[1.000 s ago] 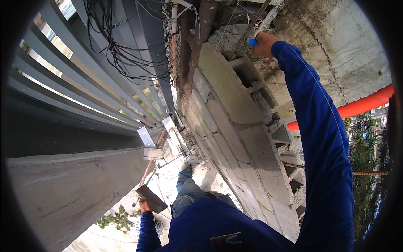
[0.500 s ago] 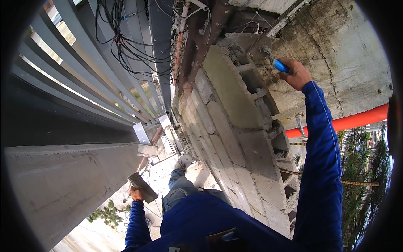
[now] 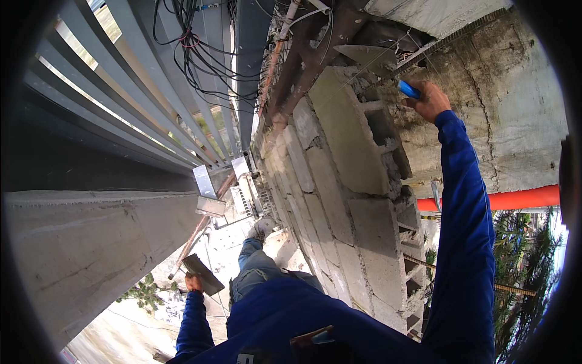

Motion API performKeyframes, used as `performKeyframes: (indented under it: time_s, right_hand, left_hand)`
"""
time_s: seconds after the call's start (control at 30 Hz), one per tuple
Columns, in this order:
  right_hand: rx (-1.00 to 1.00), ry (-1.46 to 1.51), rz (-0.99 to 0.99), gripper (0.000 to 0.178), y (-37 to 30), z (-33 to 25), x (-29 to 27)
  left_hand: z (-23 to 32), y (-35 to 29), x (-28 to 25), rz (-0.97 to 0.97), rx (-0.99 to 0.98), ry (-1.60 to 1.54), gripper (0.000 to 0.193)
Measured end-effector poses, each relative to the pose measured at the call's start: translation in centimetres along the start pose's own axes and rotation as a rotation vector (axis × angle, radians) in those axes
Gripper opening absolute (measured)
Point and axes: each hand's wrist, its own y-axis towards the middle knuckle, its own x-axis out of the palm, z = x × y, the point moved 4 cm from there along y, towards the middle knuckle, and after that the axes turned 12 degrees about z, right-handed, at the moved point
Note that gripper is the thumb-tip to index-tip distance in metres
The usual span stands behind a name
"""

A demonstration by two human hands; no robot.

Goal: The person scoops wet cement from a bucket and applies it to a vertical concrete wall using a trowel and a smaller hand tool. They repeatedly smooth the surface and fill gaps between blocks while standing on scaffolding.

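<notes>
My right hand is closed round the blue handle of a trowel. Its grey, pointed blade seems to lie at the top end of the hollow-block wall, beside a rusty brown beam. Low on the left, my left hand grips the edge of a flat, grey rectangular board; whether mortar lies on it I cannot make out. Open cavities show along the wall's right side, and a smooth greenish-grey face covers its upper block.
Grey metal slats and hanging black cables fill the upper left. A stained concrete face stands behind my right hand, above a red pipe. Rusty rebar juts out at right. The ground lies far below.
The view has shifted, so the wall sits slightly lower and further right. The trowel's blade shows more plainly by the beam. Both hands keep their hold.
</notes>
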Motion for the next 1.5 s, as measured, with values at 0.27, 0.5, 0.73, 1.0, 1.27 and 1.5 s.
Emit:
performKeyframes:
  time_s: [0.27,0.5,0.73,1.0,1.27,1.5]
  right_hand:
    - [0.411,0.4,0.123,0.04,-8.4,0.6,-0.6]
    - [1.004,1.693,0.191,0.032,-26.1,-4.3,-1.5]
    - [0.772,1.069,0.148,0.03,-48.2,1.0,-3.9]
    - [1.404,1.028,0.219,0.033,-82.9,-2.1,-3.5]
    - [2.494,0.474,0.285,0.039,-107.9,-19.7,5.5]
    - [2.929,0.439,0.484,0.029,-118.8,-32.3,36.6]
  left_hand:
    - [3.9,2.5,-1.1,-0.088,-0.088,-0.115,0.024]
    - [30.2,10.8,-2.3,-0.492,0.426,-0.243,0.043]
    - [56.9,0.3,2.9,-0.905,1.271,0.006,0.042]
    - [62.9,-28.5,10.2,-1.351,1.918,0.279,0.046]
    - [55.0,-53.2,13.0,-1.79,2.027,0.267,0.036]
    - [46.1,-65.2,26.1,-1.688,1.399,0.666,0.035]
